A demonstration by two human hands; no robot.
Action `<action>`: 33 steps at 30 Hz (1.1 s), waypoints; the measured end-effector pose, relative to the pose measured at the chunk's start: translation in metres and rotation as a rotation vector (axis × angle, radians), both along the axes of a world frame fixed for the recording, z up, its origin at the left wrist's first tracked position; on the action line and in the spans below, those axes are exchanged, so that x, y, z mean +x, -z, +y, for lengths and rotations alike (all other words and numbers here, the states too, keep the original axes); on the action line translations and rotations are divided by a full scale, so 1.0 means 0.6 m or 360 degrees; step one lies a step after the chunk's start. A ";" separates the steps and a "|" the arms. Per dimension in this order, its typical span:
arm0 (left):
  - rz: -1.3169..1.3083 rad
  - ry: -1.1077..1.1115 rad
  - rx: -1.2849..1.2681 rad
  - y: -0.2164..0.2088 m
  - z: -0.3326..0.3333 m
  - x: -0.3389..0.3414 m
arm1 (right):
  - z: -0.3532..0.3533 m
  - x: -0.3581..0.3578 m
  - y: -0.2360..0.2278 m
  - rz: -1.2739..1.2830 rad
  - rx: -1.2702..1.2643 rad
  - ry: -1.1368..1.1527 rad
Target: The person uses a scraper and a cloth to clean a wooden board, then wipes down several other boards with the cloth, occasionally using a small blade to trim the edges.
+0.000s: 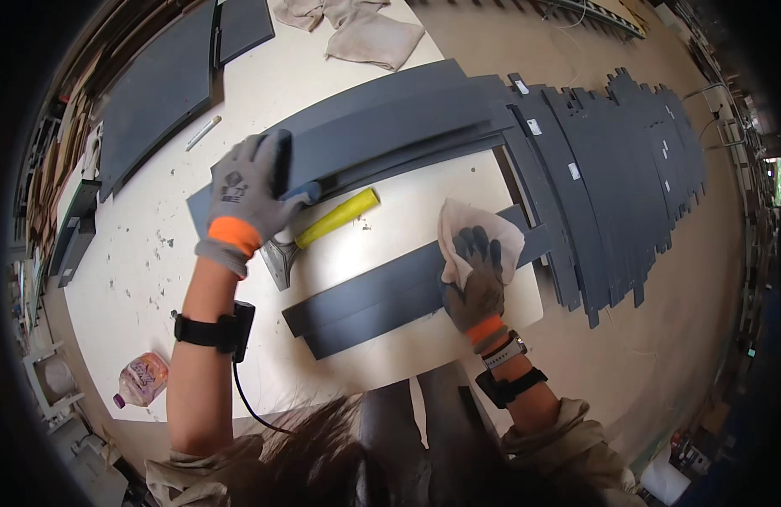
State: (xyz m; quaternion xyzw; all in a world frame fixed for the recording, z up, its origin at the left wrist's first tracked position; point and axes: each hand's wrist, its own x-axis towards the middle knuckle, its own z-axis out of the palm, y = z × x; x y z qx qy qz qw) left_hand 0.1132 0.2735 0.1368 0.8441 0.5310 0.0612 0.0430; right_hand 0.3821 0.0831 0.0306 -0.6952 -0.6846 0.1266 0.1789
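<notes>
My left hand (251, 186), in a grey glove with dark fingertips and an orange cuff band, lies on the left end of long dark grey boards (373, 118). Its thumb points out to the right; the fingers look stretched. Close beside it is a scraper (340, 216) with a yellow handle and a metal blade. My right hand (477, 291), gloved alike, presses a pale pinkish cloth (500, 232) onto the right part of a shorter dark grey board (378, 296). This board seems to be doubled, with a second one alongside.
The white table (128, 279) carries a bottle (143, 378) with a purple cap, a marker pen (204, 133) and more cloths (378, 38). Dark panels (158, 93) lie far left. To the right, many narrow dark boards (618, 177) are laid side by side, some with white labels.
</notes>
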 end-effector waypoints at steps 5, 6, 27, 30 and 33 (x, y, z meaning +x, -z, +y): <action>0.0084 0.0059 0.0145 0.071 -0.008 0.030 | 0.005 -0.003 -0.002 0.0004 -0.0059 0.0013; 0.0155 0.0052 0.0245 0.074 -0.015 0.037 | 0.003 -0.001 -0.002 0.0007 -0.0064 0.0030; -0.0100 -0.0236 0.0095 0.185 -0.347 -0.009 | 0.043 0.070 0.000 -0.0423 -0.0450 0.0000; -0.0108 -0.0210 0.0089 0.196 -0.344 0.001 | 0.050 0.044 -0.030 -0.0549 -0.0613 0.0169; -0.0122 -0.0217 0.0064 0.199 -0.339 0.005 | 0.023 -0.086 -0.018 -0.0081 -0.0853 -0.0334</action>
